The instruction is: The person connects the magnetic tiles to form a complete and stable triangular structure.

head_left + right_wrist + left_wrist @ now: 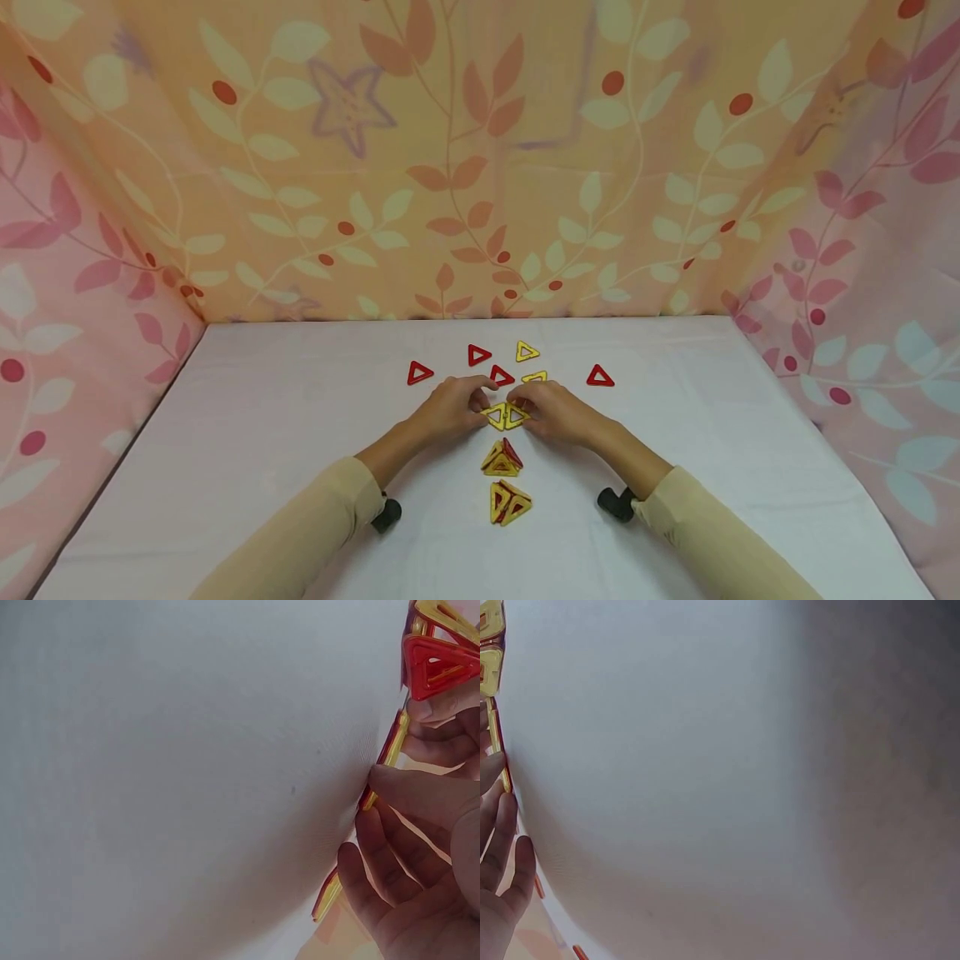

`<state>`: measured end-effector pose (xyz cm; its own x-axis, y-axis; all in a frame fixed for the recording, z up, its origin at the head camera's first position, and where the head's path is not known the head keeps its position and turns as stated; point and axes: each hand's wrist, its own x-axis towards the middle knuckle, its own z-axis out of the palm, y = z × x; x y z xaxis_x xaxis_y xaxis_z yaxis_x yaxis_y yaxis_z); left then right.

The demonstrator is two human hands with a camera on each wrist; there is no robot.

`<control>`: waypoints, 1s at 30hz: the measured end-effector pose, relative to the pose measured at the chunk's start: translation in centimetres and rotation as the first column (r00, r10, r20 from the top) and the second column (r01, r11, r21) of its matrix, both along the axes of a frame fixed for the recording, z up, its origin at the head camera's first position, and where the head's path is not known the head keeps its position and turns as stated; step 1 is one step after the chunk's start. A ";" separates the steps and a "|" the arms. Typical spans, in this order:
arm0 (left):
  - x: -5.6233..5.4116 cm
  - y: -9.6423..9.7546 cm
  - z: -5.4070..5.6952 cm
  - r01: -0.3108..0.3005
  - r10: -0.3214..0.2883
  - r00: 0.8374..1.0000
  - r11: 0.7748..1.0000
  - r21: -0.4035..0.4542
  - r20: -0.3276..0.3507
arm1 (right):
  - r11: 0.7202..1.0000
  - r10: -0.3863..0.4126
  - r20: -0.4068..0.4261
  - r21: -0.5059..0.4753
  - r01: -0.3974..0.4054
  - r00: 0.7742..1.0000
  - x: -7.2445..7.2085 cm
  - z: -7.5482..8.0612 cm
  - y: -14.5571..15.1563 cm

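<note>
Two yellow triangle tiles (502, 418) lie side by side on the white table, their straight edges meeting. My left hand (450, 408) pinches the outer side of the left one, thumb near and fingers beyond. On the other side, my right hand (558, 412) holds the right tile by its outer edges. Seen edge-on in the right wrist view, a yellow tile (391, 761) has a red layer along its table side, with fingertips on it. Just nearer than the hands stands a small yellow-and-red pyramid (501, 470). A second yellow-and-red shape (497, 505) sits closer still.
Beyond the hands lie loose triangles: a red one (412, 373) at left, a red one (472, 355) and a yellow one (521, 351) farther back, and a red one (600, 382) at right. Another red triangle (501, 381) is near my left fingertips. Patterned cloth (465, 208) walls the table.
</note>
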<state>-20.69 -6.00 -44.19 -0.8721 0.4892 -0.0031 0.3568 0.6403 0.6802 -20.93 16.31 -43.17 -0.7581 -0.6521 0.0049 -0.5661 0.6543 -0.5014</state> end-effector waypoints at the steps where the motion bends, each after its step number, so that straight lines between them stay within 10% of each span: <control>1: 0.0 0.0 0.0 -0.002 0.002 1.000 1.000 0.000 -0.001 | 1.000 -0.004 0.006 0.001 0.004 1.000 0.0 0.0 0.0; 30: -0.1 0.3 -0.2 0.003 -0.003 1.000 1.000 0.008 0.031 | 1.000 0.017 -0.047 -0.009 -0.018 0.999 0.2 -0.3 -0.5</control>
